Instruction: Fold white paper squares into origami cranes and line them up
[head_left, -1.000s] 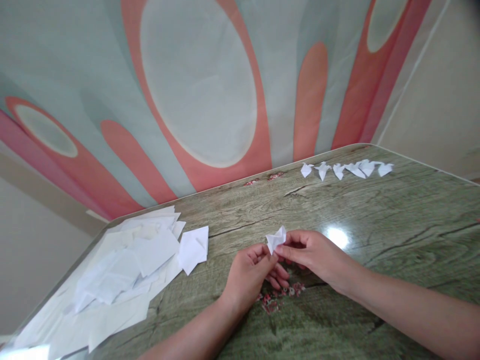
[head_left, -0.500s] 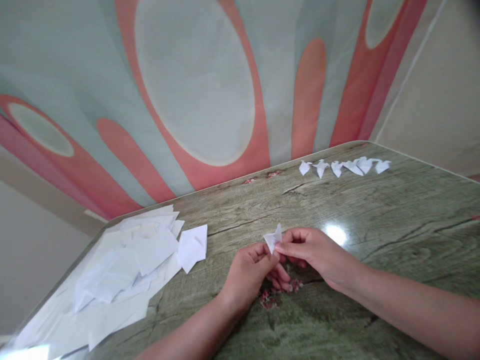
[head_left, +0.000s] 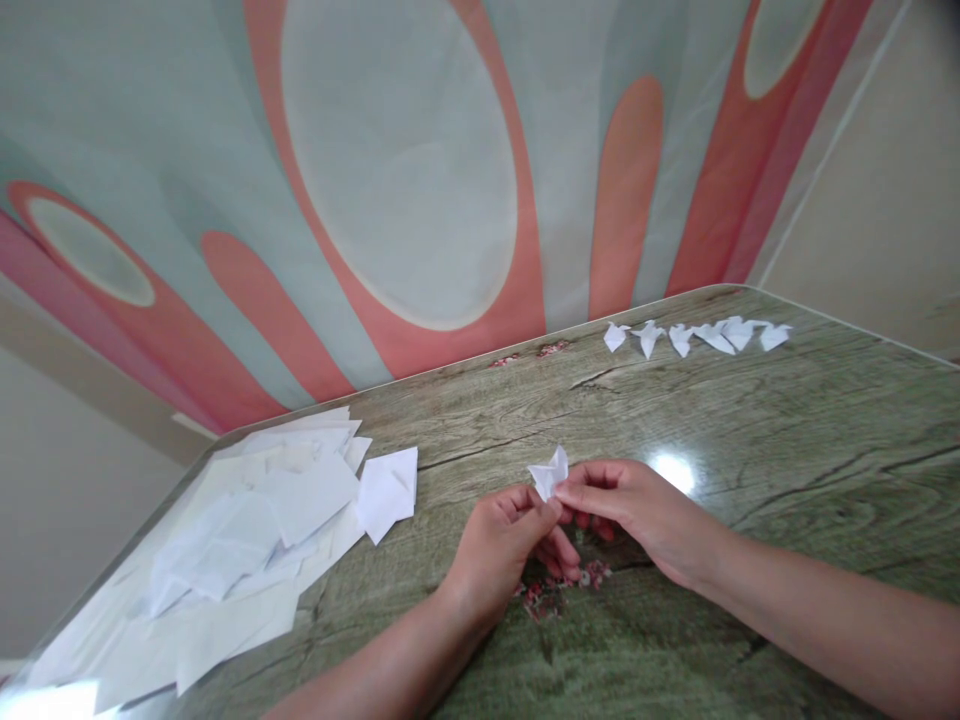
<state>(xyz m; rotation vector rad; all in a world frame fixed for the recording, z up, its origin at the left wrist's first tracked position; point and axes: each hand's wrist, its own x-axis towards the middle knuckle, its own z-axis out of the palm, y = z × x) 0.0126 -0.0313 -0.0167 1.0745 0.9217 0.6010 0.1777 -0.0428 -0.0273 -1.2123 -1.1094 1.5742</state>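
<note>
A small folded white paper figure [head_left: 550, 473] with two pointed ends spread upward is pinched between both hands above the table. My left hand [head_left: 510, 540] grips its lower tip between thumb and forefinger, the other fingers curled below. From the right, my right hand [head_left: 619, 495] pinches the figure's side with thumb and forefinger. The fingertips hide the bottom of the fold. At the far right of the table stands a row of several folded paper birds [head_left: 649, 338], similar in size and colour.
A spread pile of white paper sheets [head_left: 217, 540] covers the table's left side. Beside it lie a few small paper squares [head_left: 388, 493]. The wood-patterned table [head_left: 480, 420] meets a wall with a pink and grey pattern [head_left: 405, 150] at its far edge.
The paper figure's upper points look wider apart and more of its inner face shows. Both hands keep their pinch in nearly the same place. The view has shifted slightly.
</note>
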